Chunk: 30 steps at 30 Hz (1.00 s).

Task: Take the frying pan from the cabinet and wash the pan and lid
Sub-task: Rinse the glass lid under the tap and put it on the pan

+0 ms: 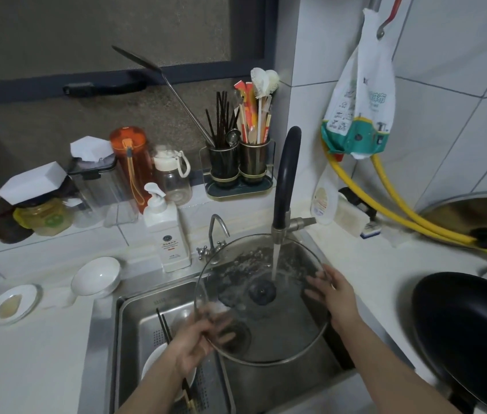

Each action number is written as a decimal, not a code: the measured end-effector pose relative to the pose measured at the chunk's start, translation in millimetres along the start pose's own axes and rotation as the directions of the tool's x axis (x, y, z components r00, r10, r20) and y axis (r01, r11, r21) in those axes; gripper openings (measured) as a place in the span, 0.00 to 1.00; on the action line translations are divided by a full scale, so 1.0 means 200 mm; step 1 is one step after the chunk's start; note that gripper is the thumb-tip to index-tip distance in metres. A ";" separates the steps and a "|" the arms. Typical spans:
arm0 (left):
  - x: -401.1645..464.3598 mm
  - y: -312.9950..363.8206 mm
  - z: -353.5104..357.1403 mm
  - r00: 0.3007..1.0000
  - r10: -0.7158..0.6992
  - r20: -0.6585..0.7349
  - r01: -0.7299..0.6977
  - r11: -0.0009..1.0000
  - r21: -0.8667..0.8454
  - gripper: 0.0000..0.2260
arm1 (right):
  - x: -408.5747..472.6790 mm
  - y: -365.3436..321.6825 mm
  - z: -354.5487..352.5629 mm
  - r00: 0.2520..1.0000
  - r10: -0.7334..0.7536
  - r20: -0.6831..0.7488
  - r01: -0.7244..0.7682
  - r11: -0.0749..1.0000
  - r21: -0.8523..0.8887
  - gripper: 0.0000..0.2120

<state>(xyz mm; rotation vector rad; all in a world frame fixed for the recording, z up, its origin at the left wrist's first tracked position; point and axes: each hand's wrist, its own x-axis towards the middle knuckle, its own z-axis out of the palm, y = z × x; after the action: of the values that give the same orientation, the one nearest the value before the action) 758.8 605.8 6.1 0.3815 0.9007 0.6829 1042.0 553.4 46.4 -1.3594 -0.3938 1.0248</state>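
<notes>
Currently on the lid-rinse step. Round clear glass lid with steel rim and dark centre knob point(261, 297) is held tilted over the stainless steel sink point(146, 312), and the water stream point(275, 264) from the tall black-necked faucet point(287, 177) hits it just beside the knob. My left hand point(197, 345) is clamped on the lower-left rim, fingers curled around the edge, a bit blurred. My right hand point(333, 291) sits on the right rim with fingers spread flat against the glass, so it looks more like bracing than a full grip; I can't tell if the thumb hooks the edge.

Black non-stick frying pan point(469, 336) is on the white counter at the right of the sink, well apart from the lid, already out of the cabinet. Can't tell from here whether it's been washed.

White pump bottle of dish soap point(167, 231) stands behind the sink, near the small chrome tap point(216, 234). A white dish and dark chopsticks point(166, 327) lie in the left basin.

Next move, my read: rotate the lid so water covers the whole surface, keep a firm rim grip because wet glass is slippery, then set it down and switch to the pan.
</notes>
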 end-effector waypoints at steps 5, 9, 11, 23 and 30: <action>0.00 -0.03 0.06 0.999 0.040 -0.024 -0.038 0.997 0.067 0.18 | -0.01 -0.03 -0.03 1.000 0.007 -0.027 -0.006 0.999 0.033 0.20; 0.01 -0.05 0.08 0.989 0.089 -0.118 -0.066 0.981 0.184 0.16 | -0.02 -0.08 -0.07 0.999 0.031 0.015 -0.031 0.997 0.065 0.17; 0.01 -0.08 0.10 0.983 0.109 -0.146 -0.067 0.962 0.266 0.11 | -0.03 -0.10 -0.09 0.999 0.021 0.029 -0.023 0.998 0.065 0.15; 0.21 -0.24 0.29 0.945 0.284 -0.160 -0.060 0.635 0.770 0.17 | -0.07 -0.20 -0.06 0.981 -0.181 -0.065 0.171 0.975 -0.140 0.10; 0.24 -0.05 0.57 0.979 0.189 -0.083 -0.091 0.758 0.646 0.34 | -0.12 -0.13 0.05 0.919 -0.352 0.178 0.383 0.690 -0.614 0.06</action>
<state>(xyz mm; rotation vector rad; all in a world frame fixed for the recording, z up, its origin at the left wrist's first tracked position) 876.3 629.1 37.0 1.0362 1.2491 0.5240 1030.8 544.1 79.9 -1.7638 -1.0889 0.5875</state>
